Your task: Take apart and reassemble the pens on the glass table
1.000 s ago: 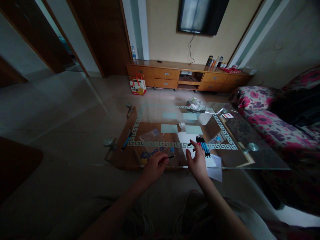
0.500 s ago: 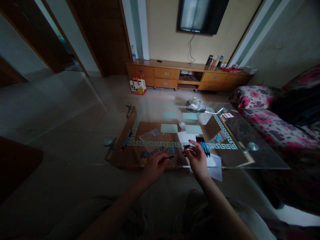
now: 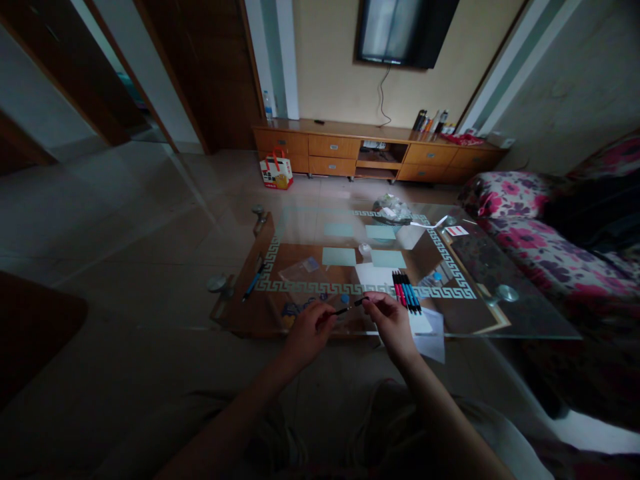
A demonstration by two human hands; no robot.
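In my left hand (image 3: pixel 310 328), closed between thumb and fingers, is a slim dark pen (image 3: pixel 341 311) whose tip points right. My right hand (image 3: pixel 391 321) pinches a short black pen part, perhaps a cap (image 3: pixel 360 302), close to that tip. Whether the two pieces touch I cannot make out. Both hands are above the near edge of the glass table (image 3: pixel 530 313). Just beyond my right hand lies a row of several pens (image 3: pixel 409 293), pink and blue with black ends, on white paper (image 3: pixel 373 275).
Another blue and black pen (image 3: pixel 253 283) lies at the table's left side. A clear plastic bag (image 3: pixel 393 208) is at the far edge, near a red and white card (image 3: pixel 456 231). A flowered sofa (image 3: pixel 545 250) stands to the right, and a low wooden cabinet (image 3: pixel 333 148) along the wall.
My right hand has moved slightly left and down, bringing the black part up to the tip of the pen in my left hand. The pink pens in the row now show more.
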